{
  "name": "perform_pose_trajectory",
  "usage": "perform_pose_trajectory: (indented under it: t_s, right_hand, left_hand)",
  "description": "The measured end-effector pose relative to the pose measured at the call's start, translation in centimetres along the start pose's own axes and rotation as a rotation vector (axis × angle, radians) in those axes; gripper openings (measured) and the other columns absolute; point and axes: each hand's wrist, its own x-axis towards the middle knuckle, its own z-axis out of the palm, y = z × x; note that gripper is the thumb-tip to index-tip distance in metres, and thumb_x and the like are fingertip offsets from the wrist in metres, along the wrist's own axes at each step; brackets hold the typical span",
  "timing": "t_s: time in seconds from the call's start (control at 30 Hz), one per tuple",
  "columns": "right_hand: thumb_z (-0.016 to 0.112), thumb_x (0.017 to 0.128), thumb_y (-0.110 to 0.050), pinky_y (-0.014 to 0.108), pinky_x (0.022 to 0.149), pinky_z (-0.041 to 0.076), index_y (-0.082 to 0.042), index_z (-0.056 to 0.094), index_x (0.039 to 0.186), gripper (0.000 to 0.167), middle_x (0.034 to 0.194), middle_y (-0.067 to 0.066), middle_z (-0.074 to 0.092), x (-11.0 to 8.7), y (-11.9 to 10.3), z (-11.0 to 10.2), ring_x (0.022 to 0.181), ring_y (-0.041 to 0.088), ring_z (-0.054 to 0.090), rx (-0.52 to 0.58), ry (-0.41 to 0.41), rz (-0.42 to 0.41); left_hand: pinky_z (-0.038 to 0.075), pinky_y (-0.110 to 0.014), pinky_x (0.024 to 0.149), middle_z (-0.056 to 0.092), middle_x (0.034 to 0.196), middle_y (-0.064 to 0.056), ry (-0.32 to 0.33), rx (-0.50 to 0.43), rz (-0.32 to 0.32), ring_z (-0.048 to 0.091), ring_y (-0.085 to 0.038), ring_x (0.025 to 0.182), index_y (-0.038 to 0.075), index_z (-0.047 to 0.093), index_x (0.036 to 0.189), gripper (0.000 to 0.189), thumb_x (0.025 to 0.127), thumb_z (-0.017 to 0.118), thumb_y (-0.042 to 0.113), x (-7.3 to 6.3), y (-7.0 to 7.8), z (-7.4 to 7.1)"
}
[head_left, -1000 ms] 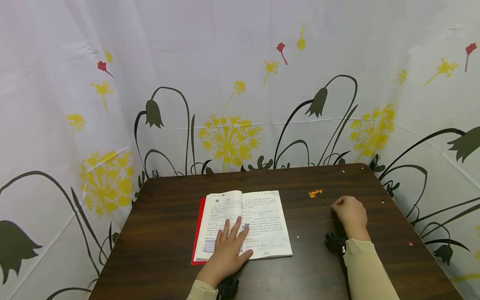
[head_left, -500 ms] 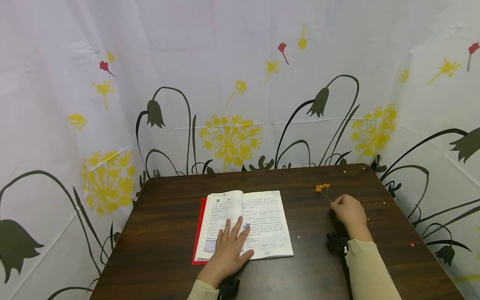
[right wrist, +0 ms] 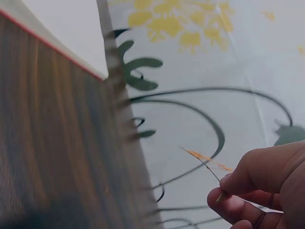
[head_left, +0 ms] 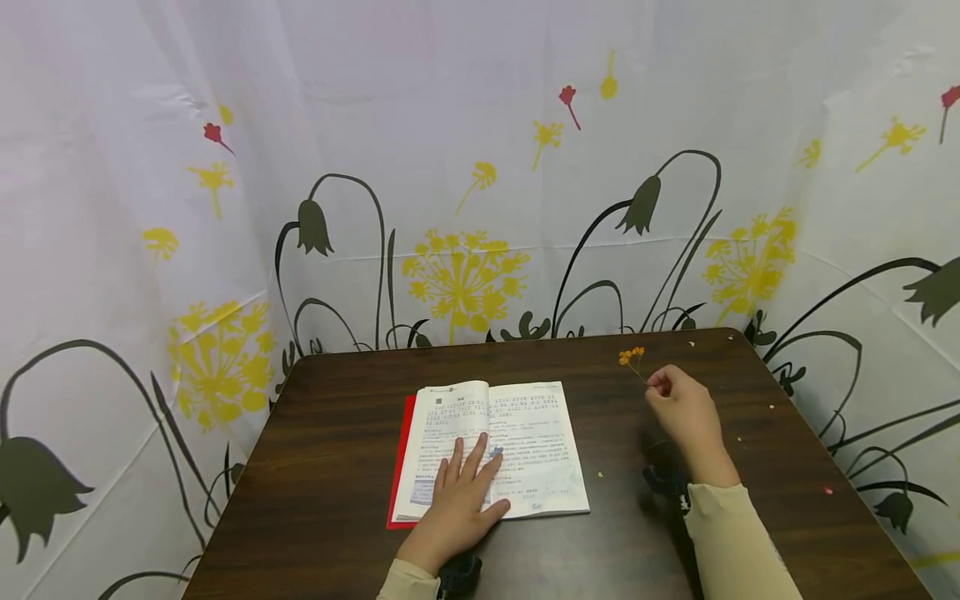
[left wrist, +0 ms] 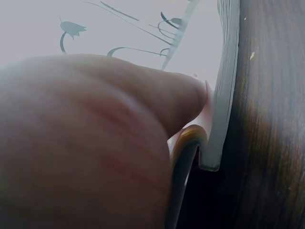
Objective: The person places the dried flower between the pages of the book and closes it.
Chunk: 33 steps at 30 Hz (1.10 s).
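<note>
An open book point(head_left: 528, 467) with printed pages and a red cover edge lies on the dark wooden table point(head_left: 330, 467). My left hand point(head_left: 456, 508) rests on the lower part of its pages with the fingers spread; in the left wrist view the thumb point(left wrist: 176, 95) lies over the page near the spine. By the index fingertip is a small blue thing point(head_left: 496, 452), too small to make out. To the right of the book, my right hand point(head_left: 686, 412) pinches the thin stem of a small orange flower sprig point(head_left: 632, 357) between thumb and forefinger. The sprig's head points away from me.
Tiny bits, one of them pink point(head_left: 828, 491), are scattered on the right side of the table. A floral curtain point(head_left: 480, 208) hangs behind the table's far edge. Black wrist cameras point(head_left: 666, 482) sit on both wrists.
My right hand has moved farther from me and slightly left, carrying the flower sprig, which has swung more upright. My left hand has stayed on the book.
</note>
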Motion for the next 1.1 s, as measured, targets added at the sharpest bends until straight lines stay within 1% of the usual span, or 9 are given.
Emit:
perform_pose_trajectory:
  t_s: [0.23, 0.37, 0.47, 0.53, 0.67, 0.73, 0.83, 0.93, 1.1]
  right_hand:
    - [0.066, 0.100, -0.015, 0.032, 0.060, 0.043, -0.015, 0.070, 0.106, 0.007, 0.090, 0.005, 0.070, -2.0, -4.3, 0.8, 0.064, 0.019, 0.053, 0.087, 0.016, -0.072]
    - [0.070, 0.098, -0.011, 0.028, 0.057, 0.043, -0.016, 0.070, 0.102, 0.006, 0.088, 0.002, 0.068, -3.8, -7.0, 2.1, 0.064, 0.016, 0.053, 0.146, -0.015, -0.137]
    - [0.072, 0.096, -0.007, 0.026, 0.058, 0.045, -0.015, 0.071, 0.099, 0.008, 0.086, 0.001, 0.067, -5.5, -8.2, 4.1, 0.067, 0.013, 0.055, 0.248, -0.076, -0.134]
    - [0.073, 0.096, -0.006, 0.024, 0.055, 0.044, -0.012, 0.071, 0.098, 0.006, 0.085, 0.001, 0.066, -6.5, -8.8, 6.2, 0.065, 0.011, 0.054, 0.411, -0.161, -0.082]
    - [0.073, 0.100, -0.006, 0.022, 0.047, 0.043, 0.000, 0.070, 0.106, 0.009, 0.085, 0.005, 0.065, -7.9, -9.2, 10.9, 0.059, 0.010, 0.053, 0.804, -0.362, 0.125]
    - [0.071, 0.103, -0.007, 0.022, 0.044, 0.043, 0.005, 0.068, 0.111, 0.015, 0.085, 0.006, 0.065, -8.3, -8.9, 12.8, 0.057, 0.011, 0.055, 0.910, -0.407, 0.195]
    - [0.070, 0.103, -0.006, 0.022, 0.043, 0.046, 0.008, 0.066, 0.114, 0.018, 0.086, 0.008, 0.066, -8.6, -8.6, 14.3, 0.059, 0.012, 0.058, 0.956, -0.400, 0.227]
    - [0.070, 0.102, -0.006, 0.021, 0.044, 0.047, 0.006, 0.067, 0.113, 0.017, 0.086, 0.008, 0.066, -8.5, -8.6, 14.5, 0.059, 0.012, 0.059, 0.953, -0.381, 0.250]
    - [0.072, 0.104, -0.011, 0.022, 0.044, 0.048, 0.004, 0.071, 0.114, 0.018, 0.090, 0.010, 0.070, -8.6, -8.6, 15.0, 0.061, 0.012, 0.061, 0.905, -0.387, 0.213]
  left_hand:
    - [0.008, -0.079, 0.130, 0.016, 0.185, -0.010, 0.003, 0.015, 0.014, 0.002, -0.050, 0.170, 0.017, 0.043, 0.168, 0.078, 0.102, 0.072, 0.046, -0.2, 0.1, 0.1]
    - [0.008, -0.080, 0.129, 0.016, 0.185, -0.011, 0.001, -0.005, 0.021, 0.001, -0.051, 0.170, 0.017, 0.042, 0.169, 0.079, 0.102, 0.072, 0.046, -0.3, 0.2, 0.3]
    - [0.008, -0.081, 0.129, 0.015, 0.185, -0.011, -0.016, -0.014, 0.019, 0.001, -0.051, 0.170, 0.017, 0.042, 0.169, 0.080, 0.102, 0.072, 0.047, -0.4, 0.3, 0.5]
    - [0.009, -0.081, 0.128, 0.016, 0.185, -0.011, -0.011, -0.011, 0.016, 0.002, -0.051, 0.170, 0.017, 0.042, 0.169, 0.080, 0.101, 0.074, 0.047, -0.4, 0.2, 0.6]
    - [0.011, -0.080, 0.128, 0.017, 0.184, -0.011, 0.021, 0.002, 0.007, 0.005, -0.050, 0.170, 0.017, 0.040, 0.169, 0.083, 0.100, 0.075, 0.046, -0.4, 0.1, 0.4]
    - [0.011, -0.079, 0.129, 0.016, 0.184, -0.013, 0.035, -0.004, 0.005, 0.006, -0.050, 0.170, 0.017, 0.040, 0.169, 0.084, 0.099, 0.076, 0.046, -0.3, -0.1, 0.4]
    - [0.012, -0.079, 0.129, 0.015, 0.183, -0.020, 0.069, -0.025, 0.011, 0.007, -0.051, 0.169, 0.016, 0.044, 0.165, 0.082, 0.097, 0.079, 0.045, -0.1, -0.3, 0.5]
    - [0.013, -0.080, 0.128, 0.015, 0.181, -0.028, 0.098, -0.038, 0.024, 0.010, -0.054, 0.167, 0.015, 0.052, 0.157, 0.076, 0.093, 0.084, 0.042, 0.0, -0.5, 0.5]
    - [0.014, -0.078, 0.129, 0.014, 0.181, -0.028, 0.078, -0.017, 0.023, 0.010, -0.052, 0.168, 0.015, 0.053, 0.158, 0.077, 0.094, 0.083, 0.045, 0.1, -0.7, 0.3]
